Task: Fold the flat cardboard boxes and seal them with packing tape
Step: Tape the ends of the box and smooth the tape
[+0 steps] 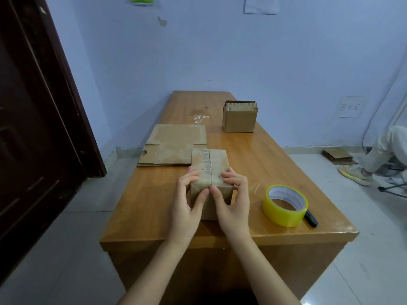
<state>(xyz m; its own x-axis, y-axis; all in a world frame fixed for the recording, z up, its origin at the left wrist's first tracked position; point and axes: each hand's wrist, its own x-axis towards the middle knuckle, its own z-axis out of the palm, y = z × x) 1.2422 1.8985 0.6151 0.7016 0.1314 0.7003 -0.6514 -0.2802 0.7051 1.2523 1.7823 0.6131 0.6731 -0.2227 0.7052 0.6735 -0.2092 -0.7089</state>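
I see both bare forearms reaching forward side by side; my left hand and right hand curl inward, thumbs nearly meeting, fingers bent over the top.

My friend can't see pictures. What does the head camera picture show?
Two bare hands, left hand and right hand, press on a small taped cardboard box on a wooden table. A yellow tape roll sits to the right, flat cardboard lies behind the box, and another folded box stands farther back.
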